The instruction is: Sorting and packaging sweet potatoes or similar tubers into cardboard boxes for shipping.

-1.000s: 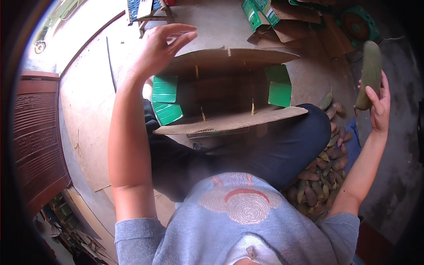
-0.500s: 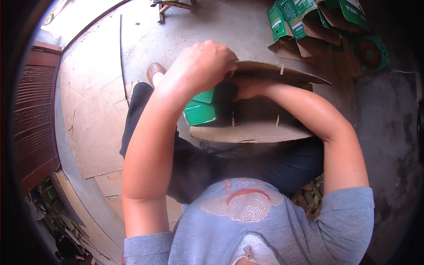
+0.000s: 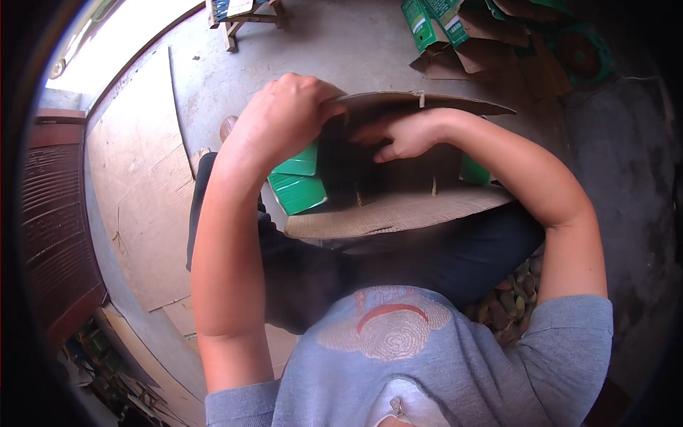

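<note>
"Just beyond the person's dark-trousered legs [image 3: 420, 252], what stands open?"

"A cardboard box [image 3: 413, 174], with green flaps [image 3: 297, 193] folded out at its left side."

"And the left hand [image 3: 295, 107]?"

"Closed over the left end of the far flap [image 3: 455, 104]."

"What of the right hand [image 3: 409, 135]?"

"It reaches into the box, thumb apart from loosely bent fingers. I see nothing held, though the fingertips fall in shadow."

"Where's the produce [image 3: 509, 302]?"

"Heaped on the floor at the person's right, between the leg and the right arm."

"Anything farther off?"

"Green cartons [image 3: 469, 50] beyond the box to the right, a stool [image 3: 245, 21] to the left."
</note>
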`<state>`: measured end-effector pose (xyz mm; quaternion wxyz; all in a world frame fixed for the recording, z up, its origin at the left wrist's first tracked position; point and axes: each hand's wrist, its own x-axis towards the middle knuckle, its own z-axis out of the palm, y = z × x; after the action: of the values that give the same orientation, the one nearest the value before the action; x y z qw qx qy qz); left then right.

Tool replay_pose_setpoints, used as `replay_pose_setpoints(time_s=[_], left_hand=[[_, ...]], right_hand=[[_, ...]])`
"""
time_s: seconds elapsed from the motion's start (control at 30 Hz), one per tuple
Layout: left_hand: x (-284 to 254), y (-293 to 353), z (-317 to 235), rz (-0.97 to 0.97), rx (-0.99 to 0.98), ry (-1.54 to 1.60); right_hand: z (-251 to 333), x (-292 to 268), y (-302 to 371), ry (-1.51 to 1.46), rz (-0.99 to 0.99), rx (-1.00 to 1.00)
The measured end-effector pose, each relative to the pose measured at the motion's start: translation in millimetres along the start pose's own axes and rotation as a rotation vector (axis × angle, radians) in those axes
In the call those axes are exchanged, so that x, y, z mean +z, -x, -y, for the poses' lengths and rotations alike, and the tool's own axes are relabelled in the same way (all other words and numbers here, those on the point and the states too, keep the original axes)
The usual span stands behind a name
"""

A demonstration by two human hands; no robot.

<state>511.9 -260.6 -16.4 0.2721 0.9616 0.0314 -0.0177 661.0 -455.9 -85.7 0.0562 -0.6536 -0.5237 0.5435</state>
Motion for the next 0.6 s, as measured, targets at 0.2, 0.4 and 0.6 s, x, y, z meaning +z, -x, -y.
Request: replay_pose_setpoints(time_s=[0.2,0.4,0.6], left_hand=[[0.7,-4.8,-11.8,0.023,0.048,0.072],[-7.6,-17.4,1.1,-0.102,0.006,0.06],[-21.9,-15.0,36.0,-0.316,-0.125,-0.106]], right_hand=[[27.7,-6.7,217.5,-0.461,-0.749,-0.258],[-109.7,112.9,389.2,-0.724,-1.523,-0.021],[-251.5,319.9,388.7,-1.332,-1.687,0.542]])
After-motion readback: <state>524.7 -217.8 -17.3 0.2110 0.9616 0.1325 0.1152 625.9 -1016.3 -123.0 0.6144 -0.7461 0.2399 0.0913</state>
